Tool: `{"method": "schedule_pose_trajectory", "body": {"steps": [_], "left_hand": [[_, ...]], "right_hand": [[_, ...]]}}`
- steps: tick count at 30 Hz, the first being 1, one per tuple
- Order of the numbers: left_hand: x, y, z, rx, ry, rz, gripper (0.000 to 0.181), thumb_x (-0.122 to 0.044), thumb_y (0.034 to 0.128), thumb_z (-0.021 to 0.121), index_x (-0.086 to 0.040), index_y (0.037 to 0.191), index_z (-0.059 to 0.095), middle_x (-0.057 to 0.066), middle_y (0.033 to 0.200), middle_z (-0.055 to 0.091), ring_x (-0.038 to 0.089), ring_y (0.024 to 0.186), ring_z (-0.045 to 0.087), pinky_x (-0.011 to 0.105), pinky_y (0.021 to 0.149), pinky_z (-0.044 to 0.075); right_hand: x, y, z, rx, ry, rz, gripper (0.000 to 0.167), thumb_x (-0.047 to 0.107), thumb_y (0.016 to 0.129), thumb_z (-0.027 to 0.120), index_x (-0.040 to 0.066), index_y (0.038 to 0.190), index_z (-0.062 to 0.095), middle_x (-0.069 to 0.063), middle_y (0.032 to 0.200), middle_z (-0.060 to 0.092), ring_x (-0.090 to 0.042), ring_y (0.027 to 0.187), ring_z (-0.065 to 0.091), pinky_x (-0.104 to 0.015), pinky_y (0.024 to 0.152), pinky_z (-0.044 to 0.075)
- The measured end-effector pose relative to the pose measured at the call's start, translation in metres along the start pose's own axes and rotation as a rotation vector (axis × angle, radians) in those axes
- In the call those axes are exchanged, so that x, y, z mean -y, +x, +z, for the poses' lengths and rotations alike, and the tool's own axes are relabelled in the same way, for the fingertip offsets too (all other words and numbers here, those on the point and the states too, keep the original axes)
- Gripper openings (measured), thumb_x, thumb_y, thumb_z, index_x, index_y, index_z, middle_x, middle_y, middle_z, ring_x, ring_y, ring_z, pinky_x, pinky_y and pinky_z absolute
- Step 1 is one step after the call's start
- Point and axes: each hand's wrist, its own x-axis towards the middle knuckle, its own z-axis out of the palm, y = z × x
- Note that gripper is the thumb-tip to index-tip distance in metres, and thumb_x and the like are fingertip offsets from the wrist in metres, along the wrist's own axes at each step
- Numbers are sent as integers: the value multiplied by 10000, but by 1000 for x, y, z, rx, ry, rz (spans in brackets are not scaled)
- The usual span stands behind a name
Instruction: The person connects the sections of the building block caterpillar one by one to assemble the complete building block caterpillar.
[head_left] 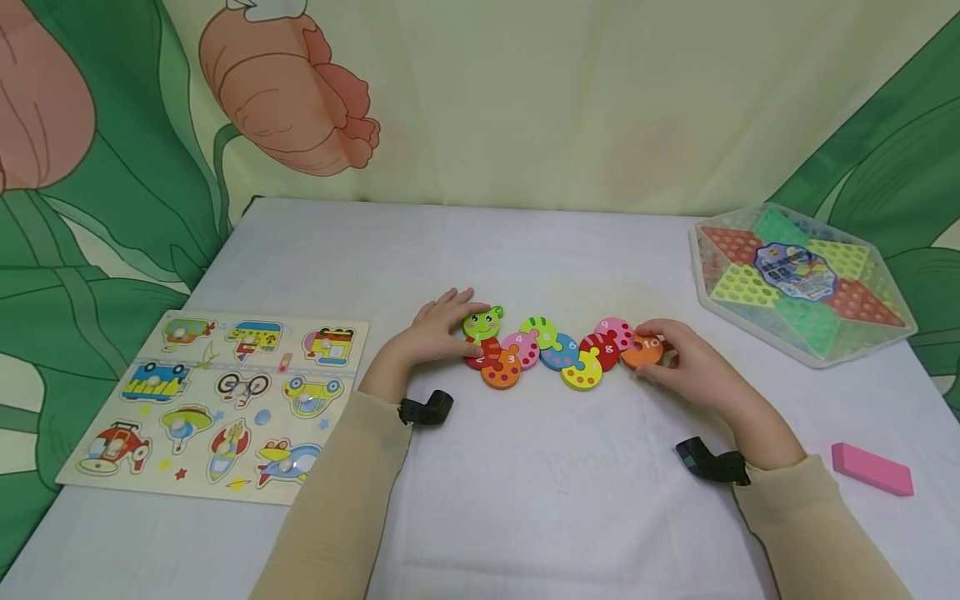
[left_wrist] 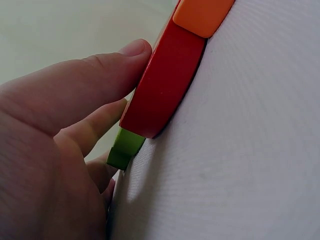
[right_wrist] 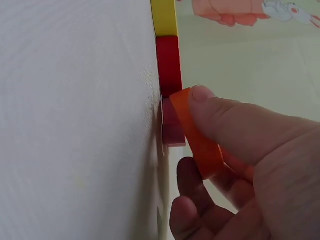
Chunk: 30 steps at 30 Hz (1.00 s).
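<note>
A caterpillar number puzzle [head_left: 559, 353] lies in a wavy row across the table, its green smiling head [head_left: 483, 322] at the left end. My left hand [head_left: 429, 335] rests against that end with its fingers extended; its thumb touches the red piece [left_wrist: 162, 80] and its other fingers reach past the green head piece [left_wrist: 125, 148]. At the right end, my right hand [head_left: 688, 367] pinches an orange puzzle piece [right_wrist: 200, 137] between thumb and fingers. That piece is tilted and overlaps the pink piece [head_left: 617, 333] in the right wrist view; whether they touch I cannot tell.
On the left lies a wooden vehicle puzzle board [head_left: 281, 425], partly under the left sleeve. A clear hexagonal box [head_left: 806, 283] with coloured triangles stands at the back right. A pink block [head_left: 872, 469] lies beside the right forearm. Patterned curtains [head_left: 562, 108] hang behind the table.
</note>
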Motion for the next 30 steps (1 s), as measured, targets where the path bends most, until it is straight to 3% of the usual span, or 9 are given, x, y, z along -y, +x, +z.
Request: {"method": "schedule_pose_trajectory", "body": {"steps": [7,10,14,30], "left_hand": [[0,0,0,-7,2,-3,643,-361,761,659,-293,1351,413,-11,1533,145,194,1422,-6,466,1139,-20],[0,0,-1,-8,0,-4,646,-359,760,660,-294,1352,412,-11,1533,146,197,1422,-6,467,1139,-21],[0,0,-1,-7,-1,-2,646,-359,760,660,-297,1353,411,-11,1534,145,198,1422,-6,464,1140,-23],[-1,-1,-1,-1,-2,-3,645,-356,762,661,-293,1353,410,-6,1535,138,200,1422,-10,460,1141,-23]], "right_hand": [[-4,3,2,-4,-5,46,607,255,798,688,49,1298,412,-175,1111,455,-260,908,427,-304,727,430],[-6,4,4,3,2,41,590,264,804,680,41,1289,428,-205,1193,457,-321,1010,437,-436,856,448],[-9,4,5,22,14,41,577,263,810,674,32,1283,439,-236,1315,407,-383,1152,395,-557,992,341],[-11,4,6,31,27,65,599,277,806,677,53,1300,424,-229,1344,384,-394,1197,371,-568,1012,311]]}}
